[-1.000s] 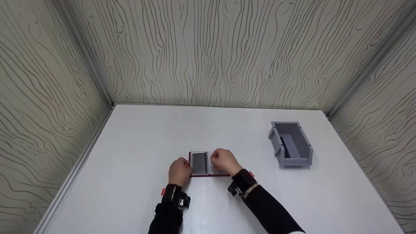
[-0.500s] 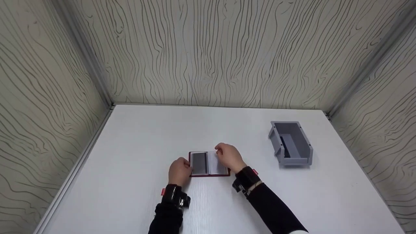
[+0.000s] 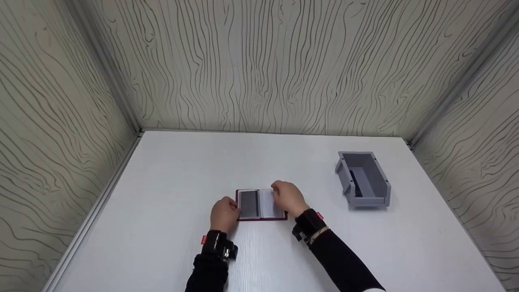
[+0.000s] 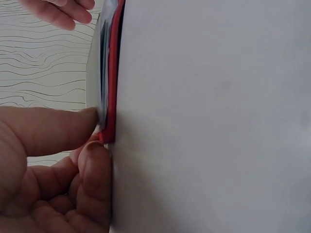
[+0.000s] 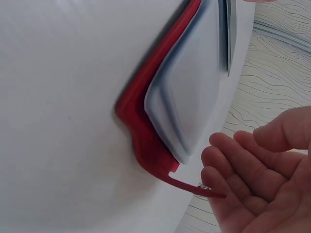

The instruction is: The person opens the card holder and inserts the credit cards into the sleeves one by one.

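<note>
Booklet (image 3: 248,205) spread on the surface (image 3: 182,170), pinched at its left side by the left hand (image 3: 224,213), right page (image 3: 267,202) more exposed with the relaxed, unladen right hand (image 3: 290,198) now shifted outward

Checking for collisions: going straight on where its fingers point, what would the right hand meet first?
Probably the open red booklet, whose page corner lies ahead of the right hand in its wrist view; depth is unclear.
</note>
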Available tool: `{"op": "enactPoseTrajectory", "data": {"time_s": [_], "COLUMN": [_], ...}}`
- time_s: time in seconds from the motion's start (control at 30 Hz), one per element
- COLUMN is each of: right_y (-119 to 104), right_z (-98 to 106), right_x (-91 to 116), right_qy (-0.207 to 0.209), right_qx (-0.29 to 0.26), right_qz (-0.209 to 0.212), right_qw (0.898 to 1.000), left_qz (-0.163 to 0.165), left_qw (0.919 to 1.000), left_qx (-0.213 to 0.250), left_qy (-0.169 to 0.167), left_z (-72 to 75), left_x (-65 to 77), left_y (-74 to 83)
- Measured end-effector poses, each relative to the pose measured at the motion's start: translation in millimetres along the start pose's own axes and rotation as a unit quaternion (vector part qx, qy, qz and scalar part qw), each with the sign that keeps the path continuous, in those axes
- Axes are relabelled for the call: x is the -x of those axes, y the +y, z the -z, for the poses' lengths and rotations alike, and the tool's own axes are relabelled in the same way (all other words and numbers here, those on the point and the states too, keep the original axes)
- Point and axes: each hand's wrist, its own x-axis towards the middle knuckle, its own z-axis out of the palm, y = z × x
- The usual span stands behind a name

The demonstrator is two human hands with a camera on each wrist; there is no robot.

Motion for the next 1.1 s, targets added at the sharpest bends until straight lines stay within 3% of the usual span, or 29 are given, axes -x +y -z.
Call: {"op": "enactPoseTrajectory", "data": {"time_s": [0.27,0.83,1.1], "right_y": [2.1,4.8,4.9], "right_z": [-2.7,-4.0,-4.6], "right_x": [1.4,3.6,4.0], "right_qy": [-0.002,-0.022,-0.018], "right_qx": [0.02,0.012,0.021], "right_qz": [0.001,-0.006,-0.001], "right_qw": [1.0,1.0,1.0], "left_qz": [0.028,0.03,0.014], "left_qw": [0.9993,0.9992,0.9995], "left_qx": [-0.014,-0.02,-0.027], "left_qy": [-0.021,-0.019,-0.012], "left_z": [4.4,2.7,1.3], "left_x": [0.2,-1.2,-1.5], "left_y": [6.6,4.8,1.7]}}
